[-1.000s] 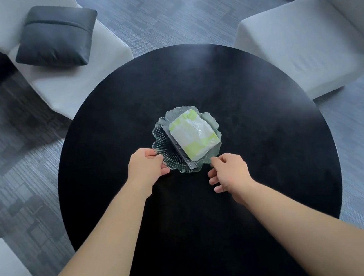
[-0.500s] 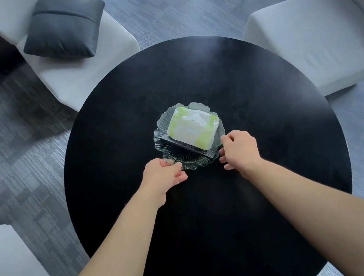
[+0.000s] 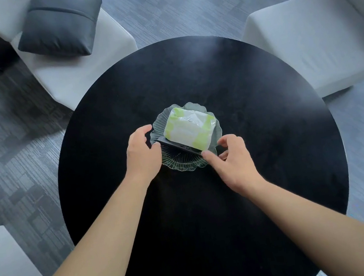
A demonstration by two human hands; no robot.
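Glass, clear and ribbed, is the material of the one plate (image 3: 181,161) that is seen in the middle of the one round black table (image 3: 211,216). On it one flat dark device (image 3: 177,146) is laid, and on this device one white and green tissue pack (image 3: 190,128) is set. Beyond the table two white chairs (image 3: 317,42) are counted, with one dark cushion (image 3: 60,23) on the left one. The left hand (image 3: 142,154) is held at the left rim of the plate, its fingers half curled above the rim and its thumb placed by the left end of the device; whether anything is gripped cannot be told. The right rim is pinched, as it seems, between the thumb and the bent forefinger of the right hand (image 3: 234,160), the other fingers being curled below. The plate lies between both hands, and the pack is not touched
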